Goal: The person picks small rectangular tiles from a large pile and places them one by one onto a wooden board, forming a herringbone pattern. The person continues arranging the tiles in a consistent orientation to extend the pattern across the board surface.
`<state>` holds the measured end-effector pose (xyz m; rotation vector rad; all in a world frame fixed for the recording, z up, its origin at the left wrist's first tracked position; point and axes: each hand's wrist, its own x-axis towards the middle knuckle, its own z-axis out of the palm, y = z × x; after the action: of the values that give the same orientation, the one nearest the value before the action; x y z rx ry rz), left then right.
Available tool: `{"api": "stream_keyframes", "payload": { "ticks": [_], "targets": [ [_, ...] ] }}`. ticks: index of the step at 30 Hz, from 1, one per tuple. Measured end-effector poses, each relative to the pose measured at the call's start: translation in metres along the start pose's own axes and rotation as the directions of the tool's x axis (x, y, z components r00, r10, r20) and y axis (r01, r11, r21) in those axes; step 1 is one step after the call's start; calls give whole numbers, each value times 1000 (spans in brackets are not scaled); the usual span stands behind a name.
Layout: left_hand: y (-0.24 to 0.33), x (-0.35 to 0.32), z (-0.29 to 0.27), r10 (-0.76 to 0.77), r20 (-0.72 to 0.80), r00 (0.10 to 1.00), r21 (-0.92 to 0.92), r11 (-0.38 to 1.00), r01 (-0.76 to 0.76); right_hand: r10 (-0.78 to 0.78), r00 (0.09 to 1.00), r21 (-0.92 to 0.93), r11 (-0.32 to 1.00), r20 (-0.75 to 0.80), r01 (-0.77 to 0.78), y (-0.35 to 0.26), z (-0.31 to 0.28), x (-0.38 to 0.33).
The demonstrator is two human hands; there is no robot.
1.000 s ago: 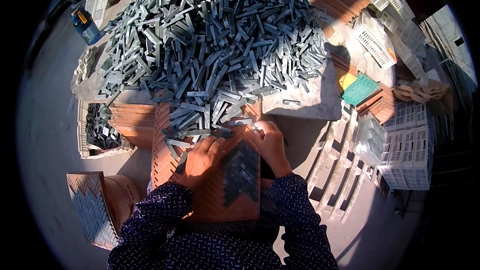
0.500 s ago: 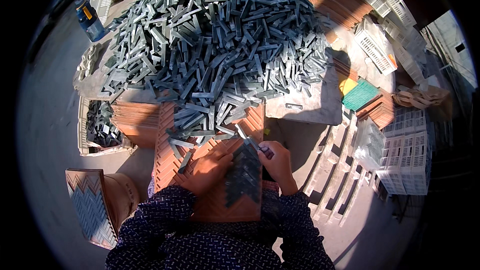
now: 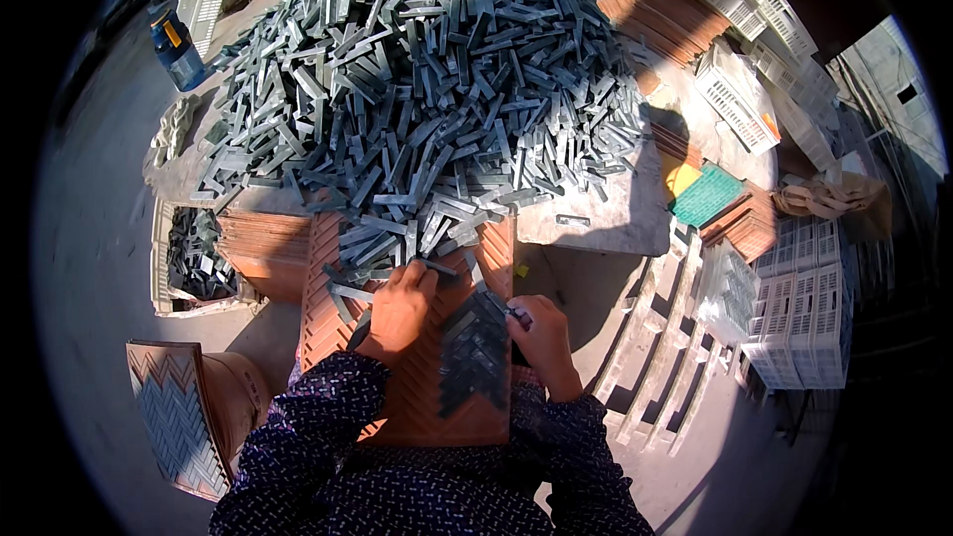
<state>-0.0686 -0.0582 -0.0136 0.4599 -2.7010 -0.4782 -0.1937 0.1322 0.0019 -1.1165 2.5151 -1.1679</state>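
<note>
My left hand (image 3: 397, 310) is near the centre of the frame, over the orange board (image 3: 412, 412), fingers bent down and close together. Their tips meet the near end of the loose strips; whether they pinch one, I cannot tell. My right hand (image 3: 546, 339) is right of it, at the board's right edge, fingers curled in and thumb side toward the board. Its fingertips touch the end of a dark strip (image 3: 497, 298) there; I cannot tell if they pinch it or only press on it.

The board runs from the centre of the frame toward the lower edge, its surface ridged in zigzags. Between my hands, a block of dark strips (image 3: 473, 357) lies set in it, slanting in rows. A pale strip (image 3: 475, 269) lies tilted just above that block.

The big grey pile (image 3: 427, 89) fills the upper middle, spilling onto the board's far end. A crate (image 3: 204, 309) of dark pieces stands at centre left.
</note>
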Motion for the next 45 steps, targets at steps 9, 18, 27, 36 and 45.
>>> {"api": "stream_keyframes", "payload": {
  "ticks": [9, 18, 27, 36, 45],
  "targets": [
    [17, -20, -12, -167, 17, 986, -323, 932, 164, 22, 1000, 133, 991, -3, -21, 2, 11, 14],
    [17, -30, 10, -183, -62, 981, -319, 935, 154, -61, 998, -31, 998, 36, 62, -12, 18, 45],
    [20, -29, 7, -184, -24, 983, -377, 912, 162, -55, 998, 27, 998, -30, 56, -8, 33, 55],
    [33, -20, -7, -157, -5, 988, -358, 922, 145, -68, 987, -134, 987, 148, 88, 0, -8, 35],
    [33, -17, 19, -187, 6, 982, -312, 933, 180, 0, 996, -94, 996, 86, 8, -5, -1, 31]
  ]
}}
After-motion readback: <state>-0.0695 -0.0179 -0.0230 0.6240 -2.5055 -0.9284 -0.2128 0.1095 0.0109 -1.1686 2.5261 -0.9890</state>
